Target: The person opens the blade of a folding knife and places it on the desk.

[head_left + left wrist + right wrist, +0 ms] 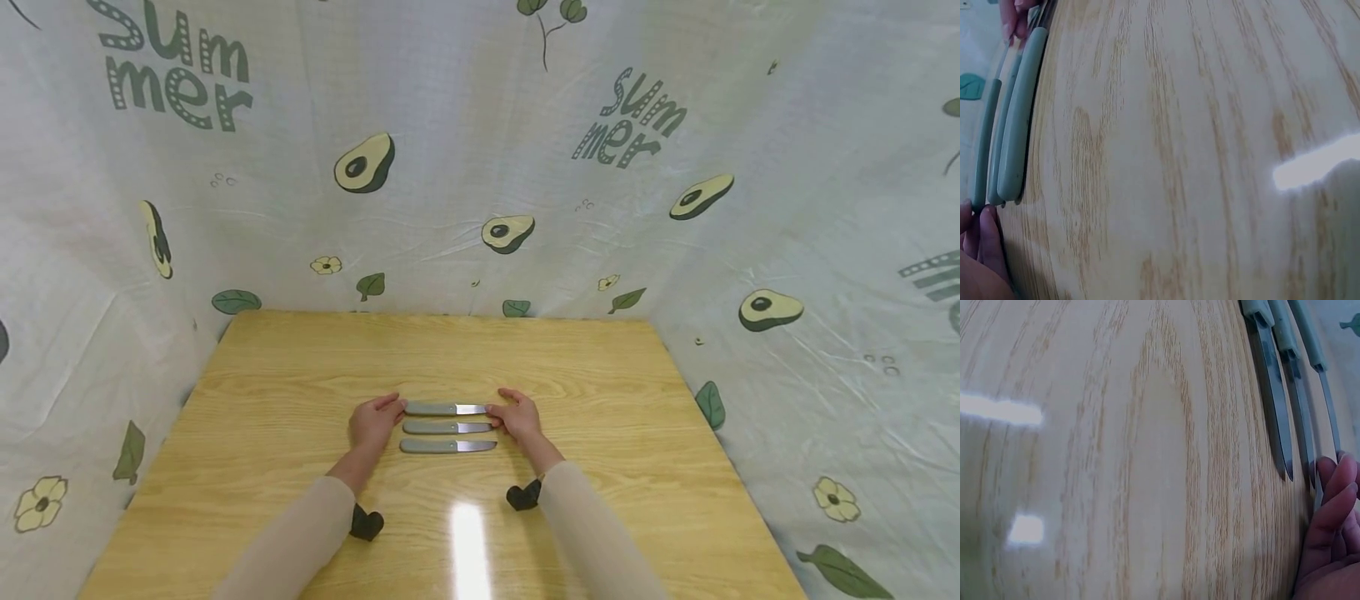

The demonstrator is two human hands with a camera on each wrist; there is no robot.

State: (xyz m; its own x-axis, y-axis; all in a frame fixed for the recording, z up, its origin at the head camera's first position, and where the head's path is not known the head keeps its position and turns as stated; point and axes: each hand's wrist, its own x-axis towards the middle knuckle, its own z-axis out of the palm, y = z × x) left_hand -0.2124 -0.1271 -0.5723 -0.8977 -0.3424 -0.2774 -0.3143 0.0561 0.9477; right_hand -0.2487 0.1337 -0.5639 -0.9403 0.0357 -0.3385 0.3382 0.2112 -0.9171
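Three small knives with grey-green handles and shiny blades lie side by side on the wooden table, handles to the left. The far knife (431, 409) has a hand at each end. My left hand (375, 422) pinches its handle end between thumb and fingers; the left wrist view shows these fingertips (988, 234) at the butt. My right hand (519, 414) pinches its blade tip, which the fingers (1335, 500) hide in the right wrist view. Just nearer lie the middle knife (431, 427) and the near knife (429, 447), parallel to it.
The wooden table (585, 358) meets a hanging cloth (435, 108) printed with avocados and leaves at the back and both sides. A bright reflection (468, 546) shows on the front of the tabletop. Black wrist mounts (367, 523) sit at both sleeves.
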